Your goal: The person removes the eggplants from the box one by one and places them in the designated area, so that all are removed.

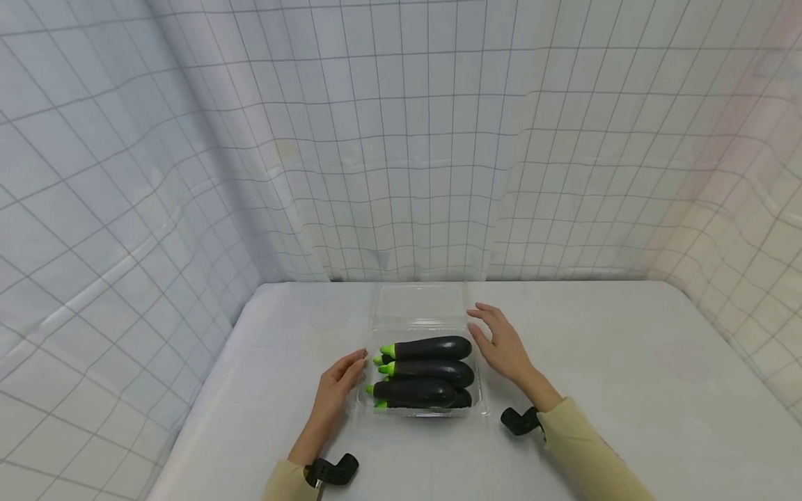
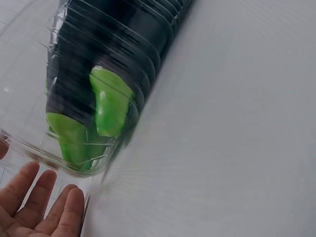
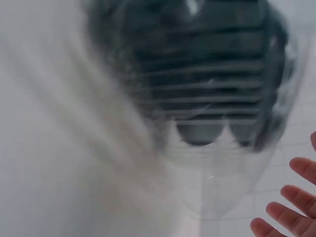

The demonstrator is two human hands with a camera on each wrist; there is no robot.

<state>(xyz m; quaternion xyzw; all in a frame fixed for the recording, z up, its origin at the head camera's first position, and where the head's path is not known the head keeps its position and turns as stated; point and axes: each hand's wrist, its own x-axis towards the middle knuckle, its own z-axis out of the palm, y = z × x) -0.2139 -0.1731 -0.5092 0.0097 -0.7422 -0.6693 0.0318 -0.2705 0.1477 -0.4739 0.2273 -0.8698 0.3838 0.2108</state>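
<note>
A clear plastic clamshell box (image 1: 481, 402) sits on the white table with its lid (image 1: 418, 305) laid back toward the far edge. Several dark eggplants (image 1: 429, 372) with bright green stems are piled in it, stem ends to the left. My left hand (image 1: 333, 390) is at the box's left side; in the left wrist view its loosely spread fingers (image 2: 66, 210) are right at the rim, beside the green stems (image 2: 113, 101). On the other side, my right hand (image 1: 503, 350) has its fingers spread, fingertips near the hinge. The right wrist view shows those fingers (image 3: 291, 217) holding nothing.
The white table (image 1: 626, 390) extends to both sides of the box. Grid-patterned white curtains (image 1: 407, 153) hang behind it and along the left and right. A black wrist camera (image 1: 338, 471) is strapped to each wrist.
</note>
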